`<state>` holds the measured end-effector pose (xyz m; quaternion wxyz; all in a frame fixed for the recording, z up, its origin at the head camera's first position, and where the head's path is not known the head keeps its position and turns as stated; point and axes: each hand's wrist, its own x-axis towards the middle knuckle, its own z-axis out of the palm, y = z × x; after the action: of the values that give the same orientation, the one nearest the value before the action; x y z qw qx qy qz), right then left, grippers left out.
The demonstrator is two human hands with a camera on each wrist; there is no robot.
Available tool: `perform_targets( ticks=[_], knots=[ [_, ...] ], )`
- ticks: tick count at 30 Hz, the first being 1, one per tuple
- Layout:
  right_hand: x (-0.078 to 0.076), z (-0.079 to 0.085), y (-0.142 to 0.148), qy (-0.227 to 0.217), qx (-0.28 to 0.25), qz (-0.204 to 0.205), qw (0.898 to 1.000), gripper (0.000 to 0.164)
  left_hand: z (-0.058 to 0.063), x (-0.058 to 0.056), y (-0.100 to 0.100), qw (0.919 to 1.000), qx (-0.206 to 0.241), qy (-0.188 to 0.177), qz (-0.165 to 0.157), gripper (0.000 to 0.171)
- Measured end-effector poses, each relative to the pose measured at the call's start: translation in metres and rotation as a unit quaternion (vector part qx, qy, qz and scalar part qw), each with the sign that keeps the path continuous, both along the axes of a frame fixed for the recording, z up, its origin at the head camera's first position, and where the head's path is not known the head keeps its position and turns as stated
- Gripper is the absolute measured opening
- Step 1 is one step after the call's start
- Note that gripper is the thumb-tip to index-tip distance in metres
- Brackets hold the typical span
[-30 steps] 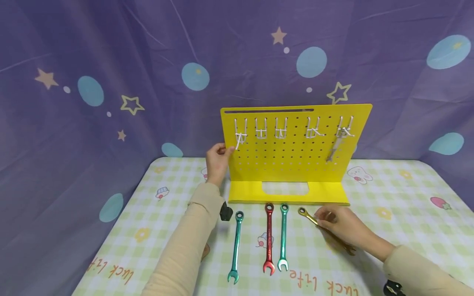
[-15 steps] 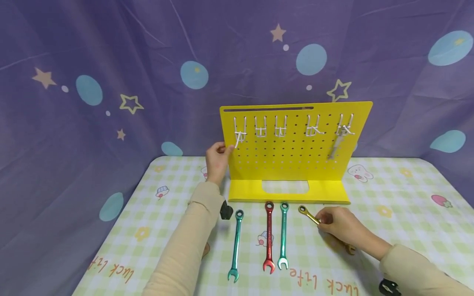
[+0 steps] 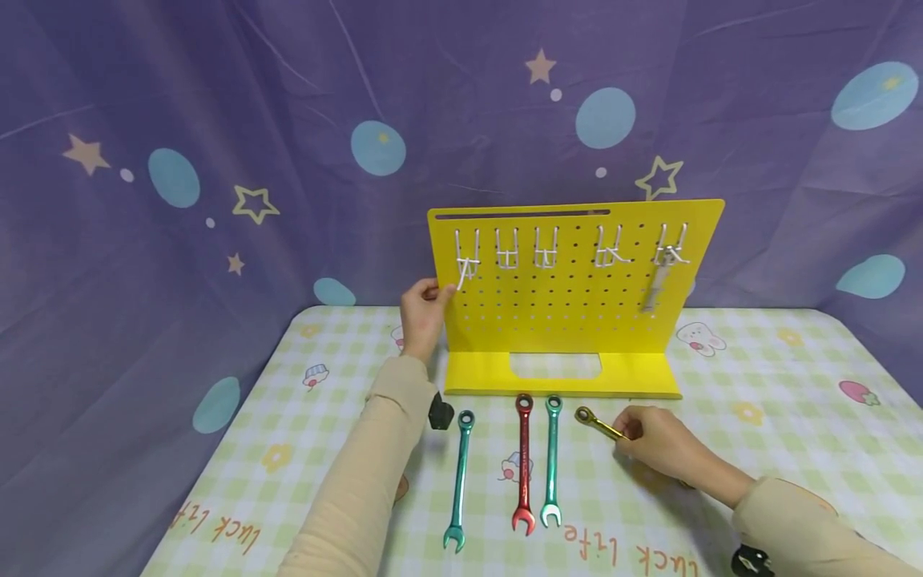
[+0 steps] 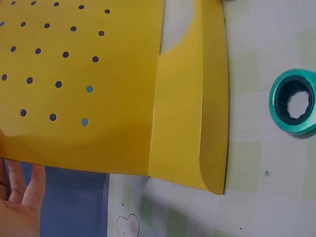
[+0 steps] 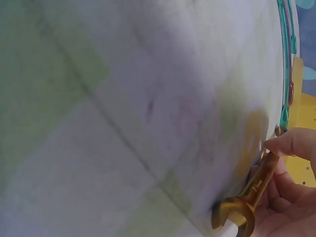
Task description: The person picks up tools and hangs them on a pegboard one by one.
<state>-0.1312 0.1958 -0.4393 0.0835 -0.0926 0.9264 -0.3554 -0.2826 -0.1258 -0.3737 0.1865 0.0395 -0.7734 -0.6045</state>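
My left hand [image 3: 424, 314] grips the left edge of the yellow pegboard [image 3: 548, 320], thumb in front and fingers behind. In my right hand [image 3: 659, 441] a gold combination wrench [image 3: 602, 423] is pinched by the shaft, ring end pointing left toward the board. Its open end [image 5: 236, 212] shows in the right wrist view, close to the cloth; whether it touches I cannot tell. A green wrench [image 3: 460, 481], a red wrench [image 3: 524, 465] and a second green wrench [image 3: 552, 461] lie before the board. A silver wrench [image 3: 656, 288] hangs from the rightmost hook.
Several white wire hooks [image 3: 546, 255] line the upper board, the leftmost hook [image 3: 467, 268] just above my left thumb. A checked cloth [image 3: 764, 465] covers the table. Behind it hangs a purple curtain [image 3: 461, 72].
My right hand has shifted slightly, and the gold wrench has turned in it, its ring end moving a little left. The left hand stays on the board's edge. The hanging silver wrench swings slightly.
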Motion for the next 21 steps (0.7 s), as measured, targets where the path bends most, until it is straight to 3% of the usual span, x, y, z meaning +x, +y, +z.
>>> perform_targets(
  ticks=[5,12,21],
  knots=[
    [-0.001,0.002,0.002,0.005,-0.003,0.016,1.000,0.010,0.000,0.001,-0.001,1.0000,-0.004,0.000,-0.002,0.029],
    [-0.005,0.011,0.003,0.050,-0.012,0.048,0.998,0.009,-0.001,0.001,-0.001,1.0000,-0.003,-0.003,-0.001,0.030],
    [-0.009,0.025,0.003,0.086,-0.031,0.048,0.995,0.009,-0.001,0.001,0.001,1.0000,-0.005,0.000,0.008,0.029]
  ],
)
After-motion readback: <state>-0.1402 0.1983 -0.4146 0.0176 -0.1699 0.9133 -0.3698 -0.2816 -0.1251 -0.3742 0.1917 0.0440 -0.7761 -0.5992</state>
